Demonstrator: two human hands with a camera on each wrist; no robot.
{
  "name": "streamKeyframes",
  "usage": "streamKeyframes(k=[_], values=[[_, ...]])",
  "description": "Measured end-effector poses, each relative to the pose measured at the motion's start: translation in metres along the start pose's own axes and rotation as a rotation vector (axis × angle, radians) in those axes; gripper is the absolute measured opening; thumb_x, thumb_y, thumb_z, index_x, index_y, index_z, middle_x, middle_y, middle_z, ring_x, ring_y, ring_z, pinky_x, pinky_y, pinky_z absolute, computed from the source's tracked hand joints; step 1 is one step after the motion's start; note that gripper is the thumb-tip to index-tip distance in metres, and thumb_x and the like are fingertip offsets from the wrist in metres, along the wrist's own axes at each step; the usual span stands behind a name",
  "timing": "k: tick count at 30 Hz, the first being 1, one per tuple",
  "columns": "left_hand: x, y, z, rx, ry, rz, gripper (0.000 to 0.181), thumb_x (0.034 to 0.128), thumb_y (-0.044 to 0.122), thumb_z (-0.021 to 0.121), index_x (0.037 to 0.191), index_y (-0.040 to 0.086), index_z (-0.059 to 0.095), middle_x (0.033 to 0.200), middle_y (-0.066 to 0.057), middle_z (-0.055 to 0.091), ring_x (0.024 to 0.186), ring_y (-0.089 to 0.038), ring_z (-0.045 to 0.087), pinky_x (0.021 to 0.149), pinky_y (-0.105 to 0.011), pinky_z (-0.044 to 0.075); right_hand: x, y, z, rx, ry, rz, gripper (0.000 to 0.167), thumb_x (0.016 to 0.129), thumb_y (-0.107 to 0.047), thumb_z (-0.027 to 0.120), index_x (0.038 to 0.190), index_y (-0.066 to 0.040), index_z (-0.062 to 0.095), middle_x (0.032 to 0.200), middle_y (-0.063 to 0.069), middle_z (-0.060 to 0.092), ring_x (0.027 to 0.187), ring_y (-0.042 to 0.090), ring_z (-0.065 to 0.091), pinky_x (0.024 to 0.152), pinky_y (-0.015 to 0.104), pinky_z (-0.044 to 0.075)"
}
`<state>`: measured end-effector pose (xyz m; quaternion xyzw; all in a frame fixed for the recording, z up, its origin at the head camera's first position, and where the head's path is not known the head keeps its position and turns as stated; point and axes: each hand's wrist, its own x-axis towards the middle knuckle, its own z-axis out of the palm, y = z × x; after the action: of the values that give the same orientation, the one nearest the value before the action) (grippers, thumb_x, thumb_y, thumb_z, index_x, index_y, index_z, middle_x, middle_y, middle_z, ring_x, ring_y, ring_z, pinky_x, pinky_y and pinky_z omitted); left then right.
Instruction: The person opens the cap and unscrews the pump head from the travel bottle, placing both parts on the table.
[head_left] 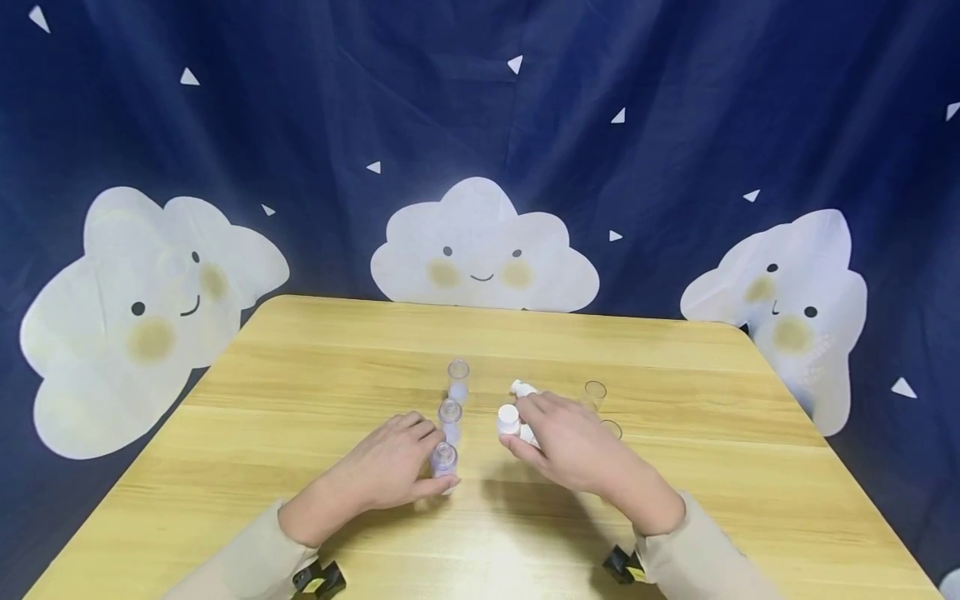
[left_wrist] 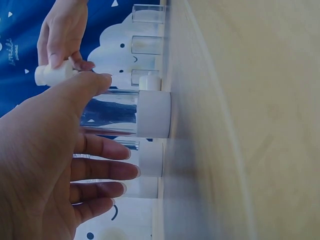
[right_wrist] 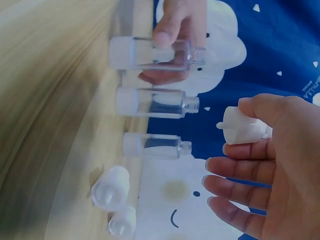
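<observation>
Three clear bottles with white bases stand upright in a row. My left hand [head_left: 382, 467] grips the nearest bottle [head_left: 444, 460], thumb on one side and fingers on the other. Behind it are the middle bottle [head_left: 450, 414] and the far bottle [head_left: 458, 382], their threaded necks uncapped in the right wrist view. Right of the row, above the table, my right hand [head_left: 573, 446] pinches a white pump head [right_wrist: 242, 125] between thumb and index finger. Two more white pump heads, one larger in view [right_wrist: 111, 189] and one smaller [right_wrist: 123, 222], lie on the table.
Clear open cylinders stand at the right, partly behind my right hand: a far cylinder [head_left: 595, 393], a nearer one [head_left: 611, 429], and a third cylinder [left_wrist: 145, 77] in the left wrist view. A blue curtain [head_left: 465, 100] hangs behind the wooden table [head_left: 337, 342].
</observation>
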<state>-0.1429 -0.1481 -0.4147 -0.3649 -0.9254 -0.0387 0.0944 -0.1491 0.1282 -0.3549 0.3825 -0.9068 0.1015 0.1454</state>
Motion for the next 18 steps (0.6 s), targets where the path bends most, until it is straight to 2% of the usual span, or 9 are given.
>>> streamKeyframes(k=[4, 9, 14, 18], values=[[0.0, 0.0, -0.001, 0.0, -0.011, -0.005, 0.069, 0.0921, 0.068, 0.045, 0.116, 0.007, 0.067, 0.112, -0.006, 0.066, 0.106, -0.022, 0.055, 0.097, -0.042, 0.046, -0.005, 0.003, -0.002, -0.041, -0.011, -0.026, 0.027, 0.096, -0.042, 0.058, 0.092, -0.016, 0.053, 0.082, -0.004, 0.058, 0.068, 0.012, 0.053, 0.055, 0.03, 0.044], [0.0, 0.0, -0.001, -0.002, -0.007, 0.002, 0.069, 0.0923, 0.068, 0.045, 0.116, 0.006, 0.067, 0.11, -0.005, 0.066, 0.103, -0.022, 0.056, 0.096, -0.041, 0.047, -0.01, 0.007, -0.002, -0.102, -0.011, -0.08, 0.027, 0.095, -0.041, 0.058, 0.088, -0.015, 0.052, 0.072, -0.007, 0.045, 0.064, 0.011, 0.047, 0.052, 0.028, 0.039], [0.0, 0.001, -0.002, -0.006, -0.006, 0.002, 0.07, 0.0922, 0.068, 0.045, 0.116, 0.006, 0.066, 0.111, -0.005, 0.066, 0.104, -0.022, 0.056, 0.096, -0.042, 0.046, -0.014, 0.01, 0.0, -0.13, -0.016, -0.105, 0.028, 0.092, -0.041, 0.062, 0.086, -0.016, 0.051, 0.074, -0.008, 0.044, 0.065, 0.012, 0.046, 0.055, 0.029, 0.041], [0.0, 0.001, -0.001, -0.007, -0.014, -0.005, 0.071, 0.0922, 0.068, 0.044, 0.118, 0.006, 0.066, 0.112, -0.006, 0.066, 0.106, -0.022, 0.055, 0.098, -0.042, 0.046, -0.017, 0.011, 0.001, -0.156, -0.046, -0.109, 0.031, 0.091, -0.043, 0.062, 0.081, -0.018, 0.048, 0.073, -0.009, 0.041, 0.062, 0.01, 0.042, 0.051, 0.025, 0.035]])
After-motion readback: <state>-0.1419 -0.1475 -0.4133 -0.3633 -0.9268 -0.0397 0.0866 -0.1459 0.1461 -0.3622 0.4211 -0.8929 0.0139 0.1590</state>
